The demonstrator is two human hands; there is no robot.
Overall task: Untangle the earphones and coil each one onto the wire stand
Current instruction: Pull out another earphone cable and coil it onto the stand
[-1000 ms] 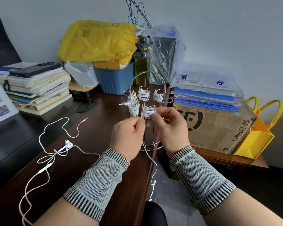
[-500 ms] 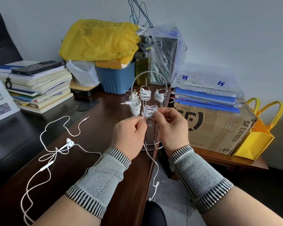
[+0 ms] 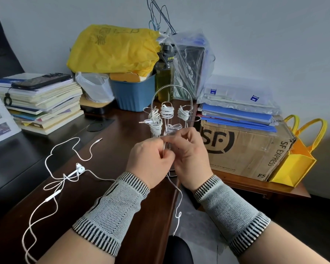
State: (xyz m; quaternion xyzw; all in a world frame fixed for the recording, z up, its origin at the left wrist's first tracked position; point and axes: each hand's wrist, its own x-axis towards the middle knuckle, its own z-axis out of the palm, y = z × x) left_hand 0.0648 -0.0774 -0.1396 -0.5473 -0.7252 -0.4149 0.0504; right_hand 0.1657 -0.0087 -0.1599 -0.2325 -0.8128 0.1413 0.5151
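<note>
Both hands met mid-frame: our left hand (image 3: 151,159) and right hand (image 3: 189,155) pinched the thin white earphone cord (image 3: 176,197), keeping it taut for winding onto the silver wire stand (image 3: 172,88) behind them.

Plain grey wall (image 3: 255,35) behind a dark wooden desk (image 3: 107,149), black chair (image 3: 0,54) at left, grey floor (image 3: 198,225).

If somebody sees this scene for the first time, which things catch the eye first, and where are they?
In the centre, the left hand and right hand pinch a white earphone cable before the wire stand, which already carries several white coils. Another loose earphone sprawls on the dark desk at left. A big yellow bag sits behind.
</note>
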